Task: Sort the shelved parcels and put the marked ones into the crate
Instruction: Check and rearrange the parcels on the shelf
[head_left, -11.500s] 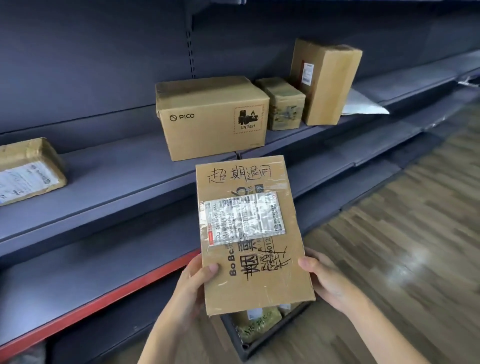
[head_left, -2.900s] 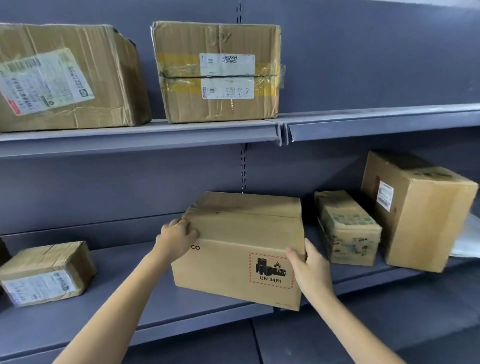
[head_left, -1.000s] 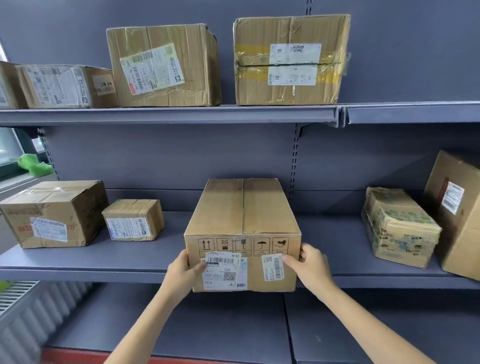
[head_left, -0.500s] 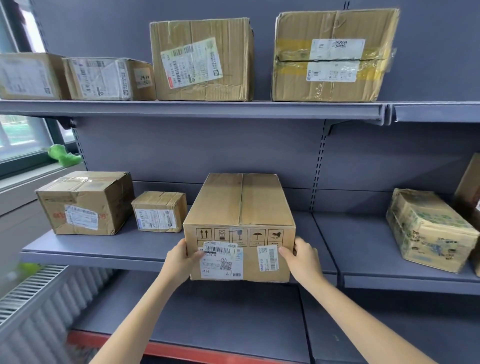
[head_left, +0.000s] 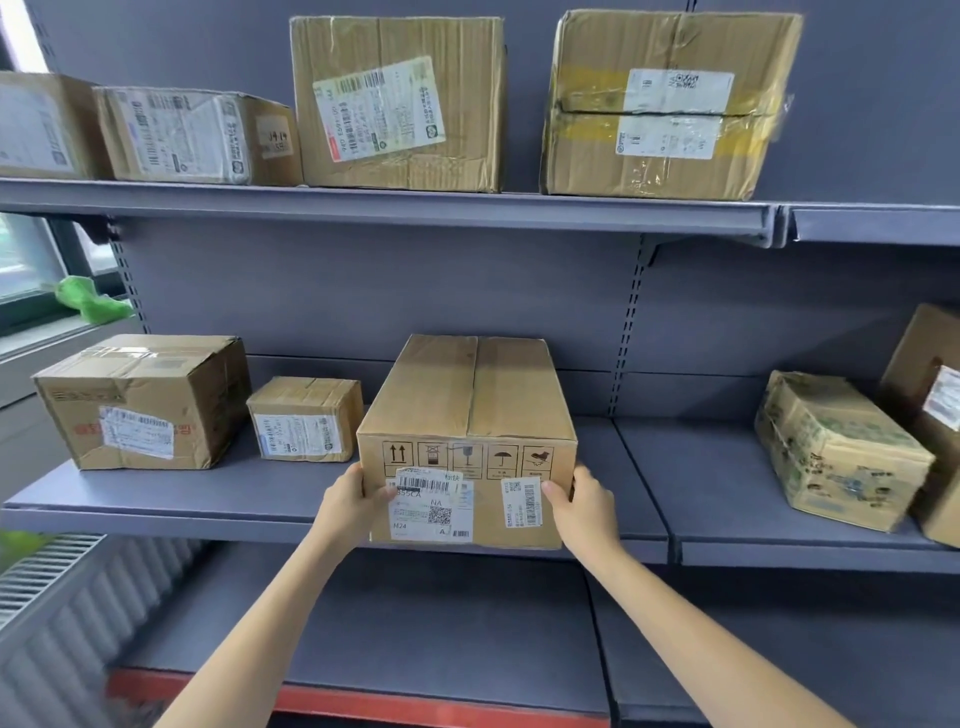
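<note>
I judge the stiff taped carton at the middle shelf's front edge bulky, so my left hand and right hand clasp its lower front corners.

I face grey metal shelving filling the frame; a bright window and white radiator sit at far left.

The brown cardboard box at the front edge of the grey middle shelf shows handling pictograms and a white label reading "M24", "NA" and "A"; other labels are unreadable.
</note>
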